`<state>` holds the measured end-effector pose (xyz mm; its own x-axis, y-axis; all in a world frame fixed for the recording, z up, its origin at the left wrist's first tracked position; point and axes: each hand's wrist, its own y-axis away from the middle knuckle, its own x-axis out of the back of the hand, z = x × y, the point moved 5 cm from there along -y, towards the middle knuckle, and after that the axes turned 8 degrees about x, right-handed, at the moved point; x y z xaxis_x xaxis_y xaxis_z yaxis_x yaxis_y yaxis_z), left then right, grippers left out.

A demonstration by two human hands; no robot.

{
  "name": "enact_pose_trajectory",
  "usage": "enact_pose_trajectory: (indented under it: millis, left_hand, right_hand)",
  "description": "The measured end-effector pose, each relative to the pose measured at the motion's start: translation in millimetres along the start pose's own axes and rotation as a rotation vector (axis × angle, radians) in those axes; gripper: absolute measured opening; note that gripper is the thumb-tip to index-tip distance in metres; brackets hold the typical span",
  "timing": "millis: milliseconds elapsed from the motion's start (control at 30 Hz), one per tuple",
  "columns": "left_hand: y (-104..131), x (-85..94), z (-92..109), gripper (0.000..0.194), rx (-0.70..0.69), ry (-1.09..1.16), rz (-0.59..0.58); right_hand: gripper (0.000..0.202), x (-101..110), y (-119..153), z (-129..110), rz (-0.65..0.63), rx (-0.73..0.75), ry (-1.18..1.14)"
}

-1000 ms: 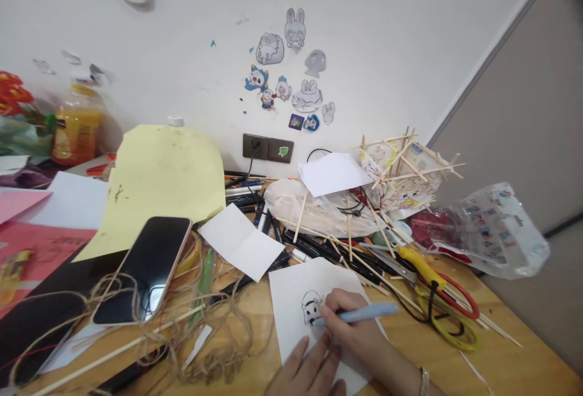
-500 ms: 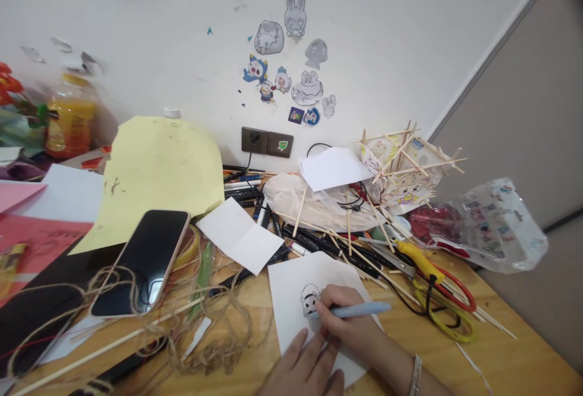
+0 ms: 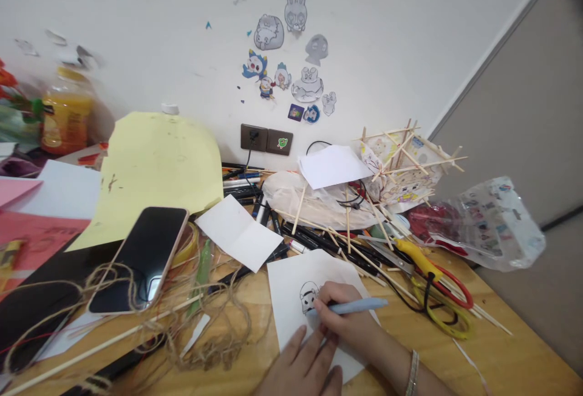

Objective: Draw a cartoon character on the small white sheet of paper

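Note:
A sheet of white paper (image 3: 291,286) lies on the wooden table in front of me. On it is a small black line drawing (image 3: 308,297) of a round-headed character. My right hand (image 3: 348,317) is closed around a light blue pen (image 3: 359,306), whose tip is at the drawing's lower right, partly hidden by my fingers. My left hand (image 3: 303,367) rests flat on the paper's lower part, fingers spread, just below and left of the right hand. A bracelet (image 3: 412,373) circles the right wrist.
A phone (image 3: 141,259), tangled twine (image 3: 218,347) and a yellow sheet (image 3: 159,165) lie to the left. Scissors (image 3: 428,268), thin sticks (image 3: 348,226) and several black markers (image 3: 314,239) crowd behind the paper. A plastic bag (image 3: 496,226) sits at the right edge.
The view has shifted slightly. The pen in my right hand has tilted a little and stays at the drawing. My left hand keeps its place on the paper.

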<state>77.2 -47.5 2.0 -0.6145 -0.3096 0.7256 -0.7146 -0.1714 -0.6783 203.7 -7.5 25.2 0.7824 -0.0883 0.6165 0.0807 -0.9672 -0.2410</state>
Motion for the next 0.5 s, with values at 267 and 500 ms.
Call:
enact_pose_trajectory:
  millis: [267,500]
  left_hand:
    - [1.4,0.7,-2.3,0.02,-0.013,0.012,-0.019]
    - [2.2,0.3,-0.2,0.02,0.0,0.005,-0.001]
  right_hand:
    - [0.032,-0.2,0.2,0.0,0.014,0.025,-0.037]
    - [0.034,0.6,0.3,0.1,0.013,-0.007,-0.042]
